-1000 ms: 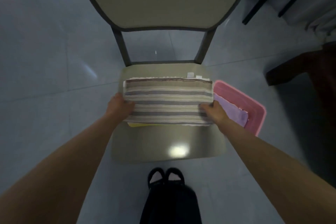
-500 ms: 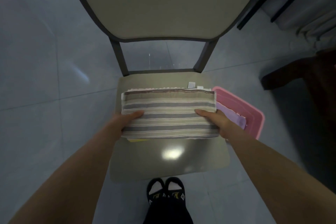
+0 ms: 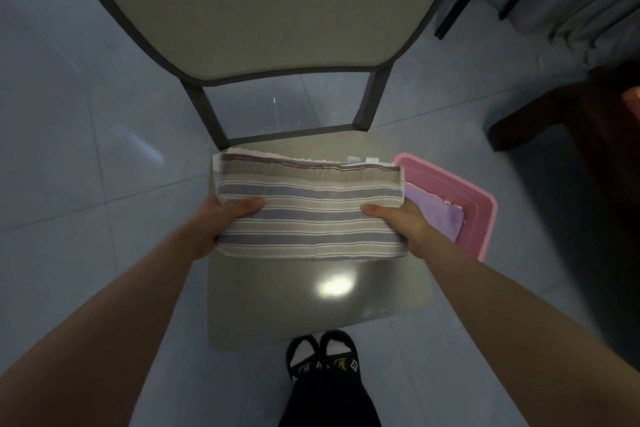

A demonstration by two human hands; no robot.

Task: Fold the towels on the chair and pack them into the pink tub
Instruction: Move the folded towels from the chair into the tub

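The left hand [image 3: 221,227] and right hand [image 3: 403,225] pinch the towel [image 3: 311,215] by its ends, thumbs on top (fingers hidden underneath), so folds hold.

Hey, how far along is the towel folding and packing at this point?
Done: a folded lilac towel already lies in the pink plastic tub. In hand: the beige-and-grey striped towel looks folded; the left hand and right hand grip its ends over the grey chair seat. Left: placing it in the tub, plus any cloth underneath; pale edges peek out behind its far side, number unclear.
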